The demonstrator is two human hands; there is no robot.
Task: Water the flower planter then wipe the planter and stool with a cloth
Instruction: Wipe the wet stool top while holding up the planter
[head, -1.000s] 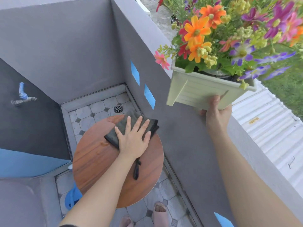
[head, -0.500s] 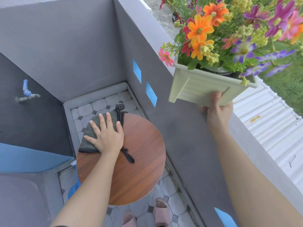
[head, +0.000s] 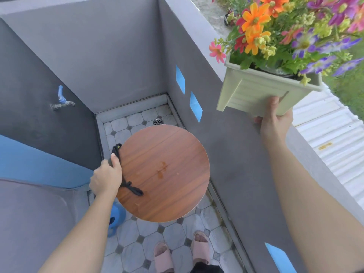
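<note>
Cloth at the stool's left edge, planter held up at upper right.

The left hand (head: 106, 177) is closed around the dark cloth (head: 126, 183) at the left rim of the round wooden stool (head: 167, 174), mid-frame; cloth ends poke out above and below the fist. A small wet mark sits near the stool's centre. The right hand (head: 274, 118) grips the pale green planter (head: 254, 93) from beneath, thumb on its front wall, flowers (head: 254, 22) filling the upper right corner. A tap (head: 61, 102) sticks from the wall at left.

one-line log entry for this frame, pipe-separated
stage: wiping stool | left hand: gripping dark cloth at stool left edge | right hand: holding planter aloft | wet mark mid-seat
</note>
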